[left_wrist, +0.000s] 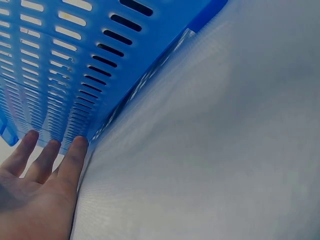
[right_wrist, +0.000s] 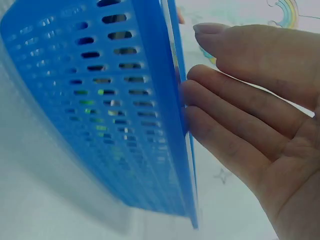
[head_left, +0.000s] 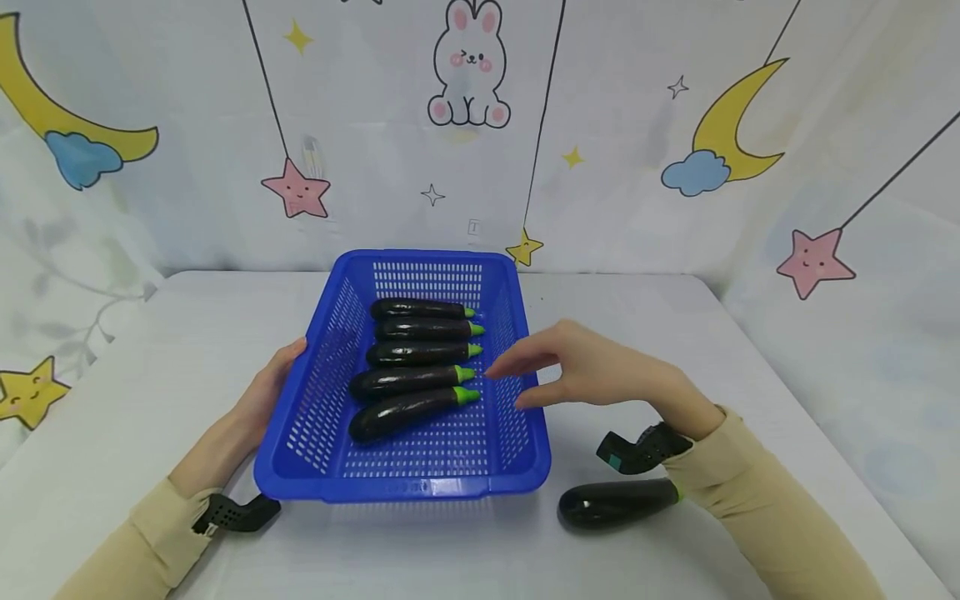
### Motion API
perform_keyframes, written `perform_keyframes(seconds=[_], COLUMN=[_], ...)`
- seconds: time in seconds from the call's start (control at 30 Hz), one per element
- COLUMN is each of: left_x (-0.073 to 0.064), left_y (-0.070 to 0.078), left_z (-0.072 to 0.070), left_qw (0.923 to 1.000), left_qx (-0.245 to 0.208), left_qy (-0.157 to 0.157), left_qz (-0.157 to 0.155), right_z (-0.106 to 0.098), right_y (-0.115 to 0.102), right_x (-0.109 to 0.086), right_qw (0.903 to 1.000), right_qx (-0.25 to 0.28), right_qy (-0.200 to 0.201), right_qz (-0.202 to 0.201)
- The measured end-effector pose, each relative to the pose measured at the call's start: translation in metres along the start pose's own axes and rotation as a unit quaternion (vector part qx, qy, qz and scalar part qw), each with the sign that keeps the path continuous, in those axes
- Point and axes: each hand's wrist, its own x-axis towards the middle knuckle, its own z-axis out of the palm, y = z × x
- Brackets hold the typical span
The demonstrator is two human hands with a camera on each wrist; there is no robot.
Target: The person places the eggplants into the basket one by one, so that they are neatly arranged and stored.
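Observation:
A blue perforated plastic basket stands in the middle of the table in the head view. Several dark eggplants with green stem ends lie side by side in it, stems to the right. My left hand is at the basket's left side; in the left wrist view its fairly straight fingers reach against the slotted wall under the rim. Over the right rim hovers my right hand, fingers and thumb apart and holding nothing. Another eggplant lies on the table below the right wrist.
White cloth covers the table. Behind it hangs a pale backdrop printed with stars, moons and a rabbit. Each wrist wears a black band device, such as the right one.

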Motion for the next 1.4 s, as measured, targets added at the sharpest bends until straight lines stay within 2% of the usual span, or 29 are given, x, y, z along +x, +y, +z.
perform_keyframes(seconds=[0.17,0.3,0.47,0.8,1.0,1.17,1.4], left_x=[0.001,0.0,-0.001,-0.001,0.0,0.001,0.0], left_y=[0.001,0.001,0.002,0.001,0.002,0.001,0.001], left_z=[0.002,0.001,0.0,0.0,0.0,-0.001,-0.001], left_qw=[1.0,0.9999,0.9999,0.9999,0.9999,0.9999,0.9999], left_qx=[-0.004,-0.015,-0.014,-0.008,0.002,-0.001,-0.003], left_qy=[0.003,-0.004,-0.008,-0.011,-0.003,0.002,-0.003], left_qz=[-0.006,-0.005,0.0,-0.004,-0.01,-0.015,-0.009], right_z=[-0.003,-0.003,0.001,0.02,0.029,0.033,0.035], right_y=[0.005,0.012,0.02,0.034,0.043,0.052,0.056], right_x=[-0.025,-0.046,-0.067,-0.093,-0.107,-0.112,-0.116], right_qw=[0.9992,0.9969,0.9946,0.9952,0.9961,0.9968,0.9947], right_qx=[0.01,0.006,0.004,0.038,0.055,0.071,0.1], right_qy=[0.035,0.064,0.082,0.054,0.045,0.032,-0.005], right_qz=[0.015,0.045,0.064,0.071,0.052,0.02,0.024])
